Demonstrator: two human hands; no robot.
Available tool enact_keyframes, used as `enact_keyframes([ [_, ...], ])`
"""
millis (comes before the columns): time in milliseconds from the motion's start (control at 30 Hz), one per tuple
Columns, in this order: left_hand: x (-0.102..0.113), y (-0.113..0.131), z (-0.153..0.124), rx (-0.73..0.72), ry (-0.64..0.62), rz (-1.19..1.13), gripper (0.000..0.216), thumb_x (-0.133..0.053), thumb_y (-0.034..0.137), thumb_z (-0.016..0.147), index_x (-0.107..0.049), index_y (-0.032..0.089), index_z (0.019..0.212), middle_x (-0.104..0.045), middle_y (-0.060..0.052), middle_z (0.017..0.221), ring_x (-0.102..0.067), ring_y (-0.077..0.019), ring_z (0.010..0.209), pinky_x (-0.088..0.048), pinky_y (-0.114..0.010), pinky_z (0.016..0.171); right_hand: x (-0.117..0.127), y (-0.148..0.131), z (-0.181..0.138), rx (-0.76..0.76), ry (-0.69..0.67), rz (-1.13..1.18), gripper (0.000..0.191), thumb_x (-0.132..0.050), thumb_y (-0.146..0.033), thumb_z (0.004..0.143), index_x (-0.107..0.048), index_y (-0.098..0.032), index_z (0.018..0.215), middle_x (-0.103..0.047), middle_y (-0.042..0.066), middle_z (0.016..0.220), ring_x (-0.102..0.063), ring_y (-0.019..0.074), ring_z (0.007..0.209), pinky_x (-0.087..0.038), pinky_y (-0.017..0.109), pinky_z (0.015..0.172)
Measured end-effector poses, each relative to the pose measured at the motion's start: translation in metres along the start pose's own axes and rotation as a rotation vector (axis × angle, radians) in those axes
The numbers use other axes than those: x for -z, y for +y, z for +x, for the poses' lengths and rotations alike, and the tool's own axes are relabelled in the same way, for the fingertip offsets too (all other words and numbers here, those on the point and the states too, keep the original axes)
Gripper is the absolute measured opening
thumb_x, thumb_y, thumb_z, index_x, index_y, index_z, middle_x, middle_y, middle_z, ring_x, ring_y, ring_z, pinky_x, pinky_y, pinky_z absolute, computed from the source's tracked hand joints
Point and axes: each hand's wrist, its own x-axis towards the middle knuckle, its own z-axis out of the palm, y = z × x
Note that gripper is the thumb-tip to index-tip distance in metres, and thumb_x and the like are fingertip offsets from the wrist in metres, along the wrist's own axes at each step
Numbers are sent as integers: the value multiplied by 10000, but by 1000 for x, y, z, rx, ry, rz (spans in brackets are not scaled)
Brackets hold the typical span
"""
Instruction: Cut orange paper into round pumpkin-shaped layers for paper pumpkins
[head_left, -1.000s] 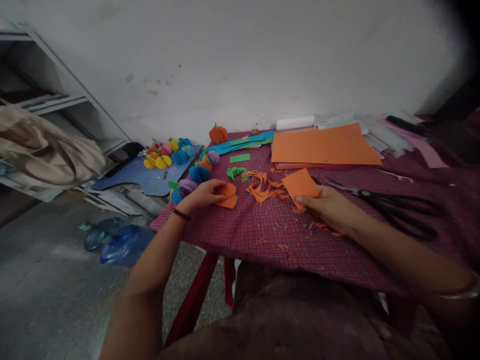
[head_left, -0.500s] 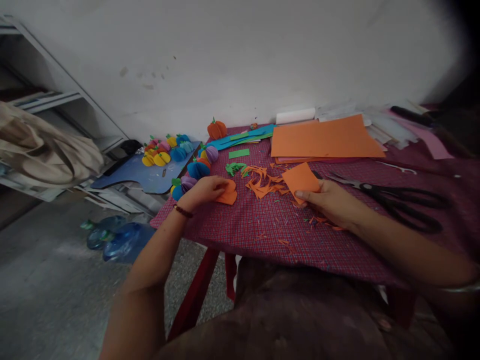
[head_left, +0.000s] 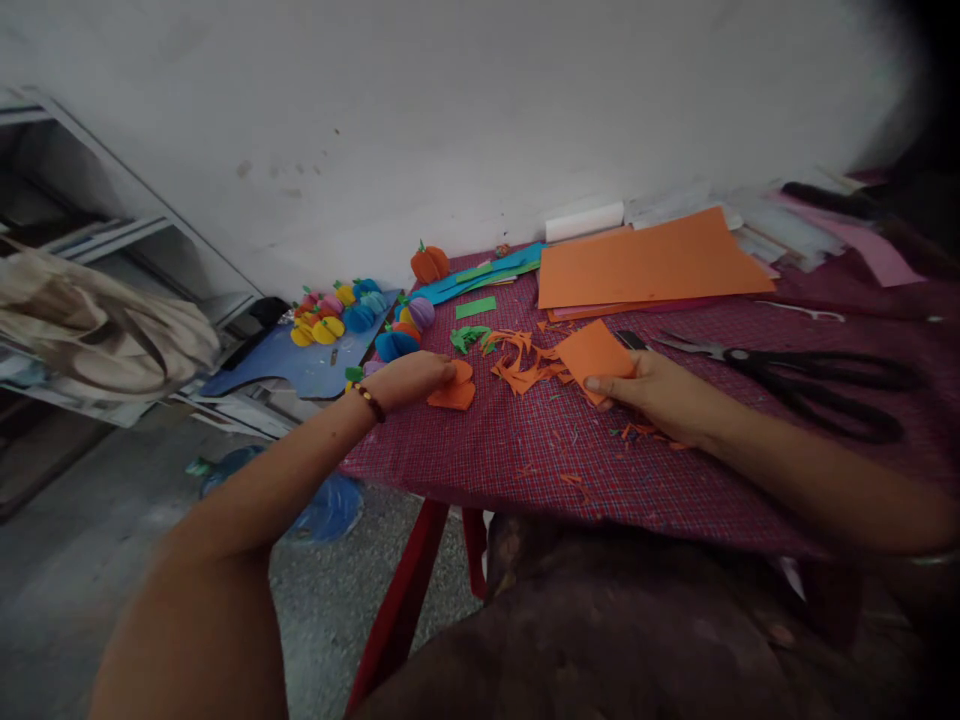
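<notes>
My right hand (head_left: 660, 390) holds a square piece of orange paper (head_left: 596, 355), thumb on top and fingers beneath. At the table's left side, the closed fingers of my left hand (head_left: 416, 380) are on rounded orange paper cutouts (head_left: 454, 390); the fingertips are partly hidden. Between my hands lie curled orange paper scraps (head_left: 517, 362) and a small heap of green paper pieces (head_left: 471, 340). Large scissors (head_left: 795, 375) with black handles rest right of my right hand, blades apart. A small dark object (head_left: 632, 340) shows just behind that hand.
Large orange sheets (head_left: 652, 265) are stacked near the wall, beside blue and green strips (head_left: 487, 275). Paper pumpkins (head_left: 430, 263) in several colours stand at the table's left edge and on a blue board (head_left: 300, 370). A cloth bag (head_left: 105, 310) hangs by the shelf; water bottles (head_left: 330, 505) lie below.
My view has shifted a little. My left forearm has swung outward, with the hand still at the orange cutouts. The orange square stays in my right hand.
</notes>
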Motion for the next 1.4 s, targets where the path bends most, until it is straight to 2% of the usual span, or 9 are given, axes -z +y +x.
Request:
enact_keyframes([
  [300,-10,-7,5,192,248,-71,175,-502,155,796,-642,165,691,-629,-35,664,-554,-146,608,-419,-266,615,-2,-3,-1,-55,-10,88,191,-785,-339,653,-677,-192,709,-663,23,684,-553,134,570,-447,251,520],
  [500,29,36,-10,46,691,-18,213,-492,220,881,-677,221,986,-673,-100,1075,-612,-234,1018,-475,-384,876,-1,-16,-9,-95,-138,436,304,-822,-286,619,-692,-163,864,-703,44,832,-625,130,670,-531,241,616],
  [667,51,77,1,-287,602,-11,239,-476,174,887,-660,263,1011,-678,-89,1111,-604,-253,1109,-497,-458,925,4,-23,-13,-24,-318,577,297,-795,-270,676,-670,-160,922,-710,59,896,-657,141,770,-553,278,716],
  [800,54,93,24,-425,460,-1,239,-448,175,903,-654,248,1000,-687,-77,1110,-614,-230,1104,-488,-442,964,2,-23,-11,4,-283,519,311,-815,-269,627,-671,-143,873,-693,27,790,-634,121,671,-542,254,642],
  [900,54,101,36,-313,559,-199,173,-532,252,878,-653,246,1001,-690,-79,1094,-621,-238,1077,-487,-427,958,-1,-27,-10,64,-112,324,273,-799,-266,610,-668,-133,810,-664,4,687,-565,91,546,-455,202,510],
  [1000,54,110,45,11,787,-724,212,-584,357,850,-619,217,1006,-694,-75,940,-661,-207,867,-550,-357,769,-1,-32,-10,134,18,160,226,-750,-258,630,-659,-145,803,-639,-16,651,-531,93,527,-417,208,505],
  [1100,53,119,55,150,582,-1313,269,-594,424,827,-596,193,964,-655,-28,765,-624,-143,631,-508,-252,541,-1,-36,-10,208,45,94,182,-704,-245,630,-645,-156,779,-622,-24,670,-534,109,572,-419,223,542],
  [1200,48,125,66,128,367,-1463,240,-699,375,738,-619,163,819,-616,2,638,-548,-91,497,-418,-194,454,0,-37,-10,239,53,40,159,-688,-241,617,-633,-161,742,-606,-20,670,-525,115,586,-412,229,548],
  [1400,35,130,83,141,548,-1612,232,-764,312,674,-590,158,669,-623,17,581,-548,-77,499,-433,-196,509,17,-44,-3,245,266,219,235,-706,-316,642,-597,-177,796,-613,0,696,-529,120,574,-452,250,564],
])
